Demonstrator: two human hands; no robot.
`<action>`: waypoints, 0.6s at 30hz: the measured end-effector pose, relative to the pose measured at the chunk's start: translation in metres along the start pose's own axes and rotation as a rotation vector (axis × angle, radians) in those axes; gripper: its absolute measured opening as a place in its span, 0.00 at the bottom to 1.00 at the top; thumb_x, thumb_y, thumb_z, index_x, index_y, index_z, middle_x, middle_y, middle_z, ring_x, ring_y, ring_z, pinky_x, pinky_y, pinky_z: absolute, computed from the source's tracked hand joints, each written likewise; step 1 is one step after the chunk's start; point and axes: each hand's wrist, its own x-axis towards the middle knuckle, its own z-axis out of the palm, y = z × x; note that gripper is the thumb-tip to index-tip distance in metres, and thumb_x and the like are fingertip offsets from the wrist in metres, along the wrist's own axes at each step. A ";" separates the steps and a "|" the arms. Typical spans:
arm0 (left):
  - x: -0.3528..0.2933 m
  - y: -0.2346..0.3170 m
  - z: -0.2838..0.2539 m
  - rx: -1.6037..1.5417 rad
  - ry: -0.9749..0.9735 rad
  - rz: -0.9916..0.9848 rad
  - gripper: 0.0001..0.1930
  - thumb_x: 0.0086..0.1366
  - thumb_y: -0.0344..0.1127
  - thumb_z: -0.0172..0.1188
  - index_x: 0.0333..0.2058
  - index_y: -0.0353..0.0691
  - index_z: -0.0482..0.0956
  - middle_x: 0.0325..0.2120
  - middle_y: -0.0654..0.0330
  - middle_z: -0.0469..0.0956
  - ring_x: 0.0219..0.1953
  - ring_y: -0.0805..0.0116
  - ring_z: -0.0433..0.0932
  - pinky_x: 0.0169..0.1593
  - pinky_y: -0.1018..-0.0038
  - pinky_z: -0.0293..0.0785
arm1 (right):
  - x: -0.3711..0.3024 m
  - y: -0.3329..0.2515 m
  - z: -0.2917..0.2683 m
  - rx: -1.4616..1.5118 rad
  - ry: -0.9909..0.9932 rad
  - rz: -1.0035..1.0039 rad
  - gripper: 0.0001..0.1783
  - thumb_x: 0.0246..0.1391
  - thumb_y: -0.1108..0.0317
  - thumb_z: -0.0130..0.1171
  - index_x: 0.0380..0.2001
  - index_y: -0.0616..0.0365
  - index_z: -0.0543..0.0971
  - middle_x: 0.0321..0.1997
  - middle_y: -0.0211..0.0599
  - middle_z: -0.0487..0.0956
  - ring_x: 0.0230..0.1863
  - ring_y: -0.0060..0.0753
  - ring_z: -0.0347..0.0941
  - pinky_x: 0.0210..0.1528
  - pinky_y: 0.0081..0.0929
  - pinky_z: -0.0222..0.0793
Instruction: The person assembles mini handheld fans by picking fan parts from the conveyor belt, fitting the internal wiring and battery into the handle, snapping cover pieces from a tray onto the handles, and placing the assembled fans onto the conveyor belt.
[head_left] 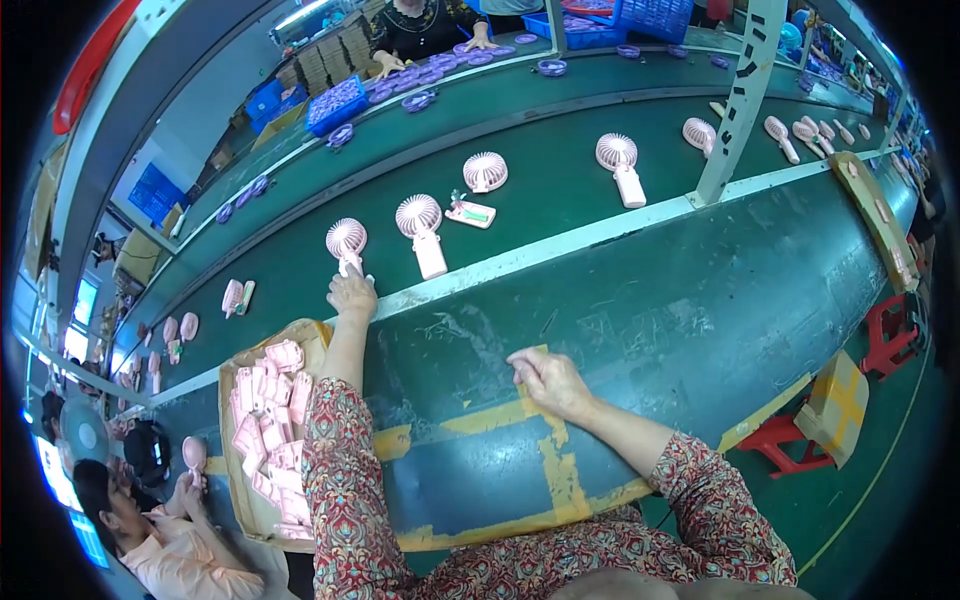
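My left hand (352, 297) reaches over the table's far edge, its fingers closed around the handle of a pink handheld fan (346, 238) on the green conveyor belt. Just right of it lies another pink handheld fan (418, 216). Beyond that are a round pink fan head (485, 172) and an open pink handle half (470, 212) with a green part inside. My right hand (553, 383) is held over the dark worktable (470, 490) with fingers curled in; nothing shows in it. By my left forearm, a cardboard box (240, 500) holds several pink plastic handle shells (275, 400).
More pink fans (617, 155) lie along the belt. A metal post (740, 105) rises from its near rail. On the far line, a person's hands (390, 65) are among purple rings (430, 72). At left, a seated person holds a pink fan (194, 455). Red stools (785, 445) stand right.
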 end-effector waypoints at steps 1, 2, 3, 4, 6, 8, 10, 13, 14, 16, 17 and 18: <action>0.004 0.013 -0.002 0.000 0.086 0.088 0.21 0.58 0.46 0.56 0.45 0.38 0.72 0.42 0.49 0.71 0.47 0.54 0.71 0.47 0.55 0.68 | 0.000 0.000 -0.001 0.011 -0.015 0.017 0.09 0.56 0.70 0.48 0.39 0.60 0.74 0.26 0.40 0.79 0.31 0.40 0.78 0.36 0.34 0.73; 0.009 0.030 -0.004 -0.002 0.173 0.178 0.19 0.58 0.46 0.56 0.42 0.38 0.74 0.42 0.50 0.72 0.46 0.53 0.72 0.46 0.55 0.68 | 0.000 -0.001 -0.003 0.011 -0.020 0.022 0.10 0.56 0.70 0.48 0.39 0.60 0.74 0.27 0.41 0.79 0.31 0.41 0.78 0.36 0.34 0.73; 0.011 0.052 -0.018 -0.123 0.214 0.304 0.16 0.56 0.44 0.56 0.35 0.37 0.78 0.41 0.49 0.72 0.45 0.51 0.71 0.45 0.56 0.69 | -0.001 -0.002 -0.005 0.010 -0.024 0.026 0.10 0.56 0.70 0.48 0.40 0.60 0.74 0.28 0.41 0.79 0.31 0.41 0.78 0.35 0.35 0.73; 0.017 0.074 -0.023 -0.292 0.350 0.479 0.14 0.55 0.42 0.56 0.32 0.36 0.78 0.40 0.47 0.73 0.44 0.50 0.71 0.44 0.57 0.69 | -0.001 -0.001 -0.005 0.002 -0.029 0.018 0.10 0.56 0.69 0.48 0.40 0.59 0.74 0.28 0.41 0.79 0.31 0.41 0.78 0.34 0.35 0.73; 0.012 0.140 -0.035 -0.432 0.348 0.494 0.16 0.54 0.41 0.58 0.37 0.35 0.75 0.40 0.46 0.73 0.44 0.48 0.71 0.46 0.57 0.69 | -0.001 0.003 -0.007 0.007 -0.018 0.021 0.09 0.56 0.68 0.49 0.40 0.57 0.74 0.28 0.41 0.79 0.30 0.42 0.77 0.33 0.35 0.73; 0.022 0.181 -0.029 -0.515 0.205 0.480 0.27 0.54 0.41 0.58 0.50 0.31 0.68 0.46 0.40 0.70 0.50 0.45 0.69 0.54 0.58 0.65 | -0.002 0.006 -0.004 0.064 -0.017 0.025 0.09 0.56 0.67 0.50 0.39 0.55 0.73 0.27 0.41 0.78 0.29 0.44 0.77 0.33 0.37 0.73; 0.032 0.203 -0.021 -0.479 0.251 0.433 0.22 0.52 0.34 0.56 0.45 0.29 0.68 0.38 0.42 0.73 0.43 0.45 0.72 0.47 0.58 0.70 | -0.002 0.006 0.000 0.080 -0.006 -0.004 0.08 0.56 0.67 0.51 0.38 0.56 0.73 0.27 0.42 0.78 0.29 0.46 0.76 0.32 0.38 0.72; 0.057 0.219 -0.003 -0.367 0.009 0.314 0.15 0.52 0.31 0.54 0.39 0.31 0.73 0.37 0.42 0.74 0.42 0.45 0.74 0.46 0.59 0.71 | -0.001 0.005 0.002 0.100 0.005 -0.026 0.08 0.56 0.68 0.50 0.39 0.57 0.72 0.26 0.43 0.77 0.28 0.48 0.75 0.31 0.40 0.72; 0.059 0.226 0.003 -0.378 -0.020 0.321 0.14 0.53 0.31 0.54 0.38 0.33 0.75 0.37 0.43 0.75 0.42 0.46 0.74 0.46 0.60 0.71 | -0.001 0.004 -0.001 0.082 -0.008 -0.018 0.08 0.56 0.68 0.50 0.39 0.57 0.71 0.27 0.44 0.77 0.29 0.49 0.75 0.31 0.41 0.71; 0.048 0.235 -0.005 -0.427 -0.057 0.346 0.12 0.53 0.30 0.55 0.38 0.36 0.76 0.36 0.44 0.76 0.42 0.49 0.76 0.46 0.61 0.71 | -0.001 0.005 -0.006 0.097 -0.002 0.017 0.08 0.56 0.69 0.50 0.39 0.57 0.71 0.28 0.44 0.77 0.30 0.49 0.75 0.32 0.41 0.71; 0.047 0.233 -0.007 -0.489 -0.083 0.349 0.12 0.53 0.30 0.55 0.37 0.35 0.76 0.34 0.44 0.77 0.40 0.50 0.77 0.43 0.62 0.72 | 0.000 0.004 -0.005 0.111 -0.011 0.044 0.08 0.56 0.69 0.50 0.39 0.58 0.71 0.28 0.45 0.77 0.31 0.49 0.75 0.32 0.41 0.71; 0.045 0.225 -0.012 -0.546 -0.103 0.339 0.11 0.53 0.29 0.55 0.36 0.34 0.76 0.31 0.45 0.78 0.37 0.51 0.78 0.41 0.62 0.72 | 0.001 0.001 -0.002 0.152 -0.007 0.053 0.08 0.56 0.69 0.49 0.39 0.59 0.71 0.29 0.46 0.77 0.32 0.49 0.75 0.33 0.40 0.71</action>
